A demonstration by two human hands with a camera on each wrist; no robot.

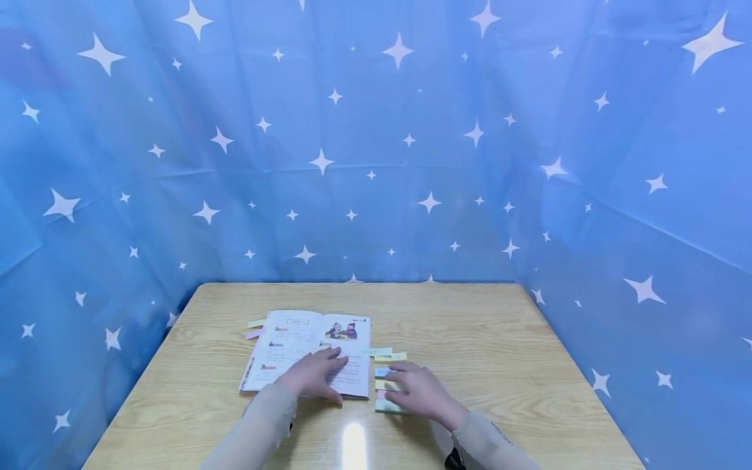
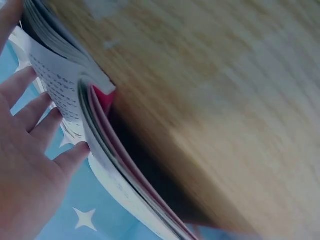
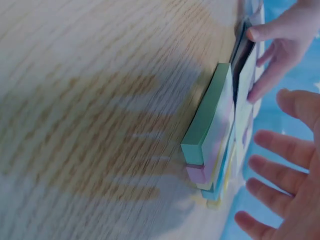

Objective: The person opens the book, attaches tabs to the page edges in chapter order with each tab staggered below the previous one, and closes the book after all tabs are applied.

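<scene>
An open book [image 1: 288, 356] with printed text and a small cartoon picture lies on the table. My left hand [image 1: 314, 373] rests on its right page, fingers spread; the left wrist view shows those fingers along the page [image 2: 55, 82] by the lower edge. Just right of the book, a column of sticky note pads [image 1: 389, 406] in green, pink, yellow and blue runs along its edge. Over these pads is my right hand [image 1: 424, 390], fingers apart and holding nothing. In the right wrist view its fingers are extended beside the green pad [image 3: 210, 112].
A yellow tab [image 1: 256, 323] and a pink tab [image 1: 255, 333] stick out from the book's left edge. On the right edge a pale green tab [image 1: 382, 351] sticks out. Blue star-patterned curtains [image 1: 376, 130] surround the wooden table [image 1: 499, 339].
</scene>
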